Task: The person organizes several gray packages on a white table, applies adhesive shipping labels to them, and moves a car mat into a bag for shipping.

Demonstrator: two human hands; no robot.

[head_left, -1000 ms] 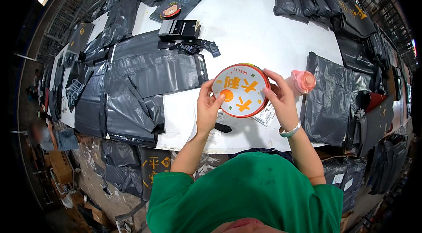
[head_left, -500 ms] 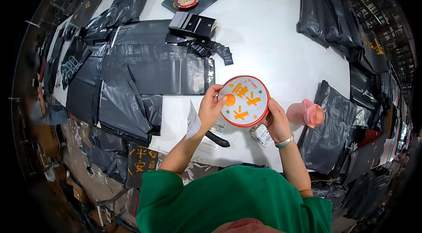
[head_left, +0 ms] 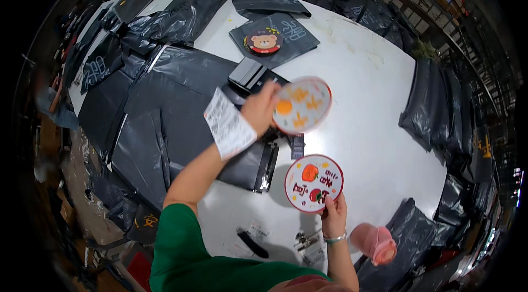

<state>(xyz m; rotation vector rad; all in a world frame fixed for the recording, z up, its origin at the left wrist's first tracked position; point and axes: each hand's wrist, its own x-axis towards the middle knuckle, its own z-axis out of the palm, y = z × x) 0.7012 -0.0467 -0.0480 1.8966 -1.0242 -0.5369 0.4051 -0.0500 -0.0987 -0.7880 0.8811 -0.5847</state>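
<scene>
My left hand [head_left: 259, 109] is closed on the edge of a round white disc [head_left: 312, 107] with orange print and a red rim, blurred by motion. It is held out over the table beside a black box [head_left: 250, 74]. My right hand [head_left: 334, 217] pinches a second round disc [head_left: 300, 188], white with a dark red rim and fruit pictures, by its lower right edge. A printed paper slip [head_left: 225, 124] lies against my left wrist. Small black packets [head_left: 297, 146] lie between the two discs. Farther off, a bear-faced round disc [head_left: 264, 43] rests on a dark printed bag [head_left: 300, 39].
Large black plastic bags [head_left: 181, 94] cover the left of the white table [head_left: 368, 99]. More black bags [head_left: 432, 107] are piled at the right edge. A pink cup-like container [head_left: 373, 241] stands near my right wrist. A black-handled tool [head_left: 252, 242] and labelled packets [head_left: 312, 248] lie nearest me.
Both hands were together at one orange-printed disc. Now they are apart: the left has carried that disc away from me, and the right holds a separate fruit-patterned disc. The view has shifted.
</scene>
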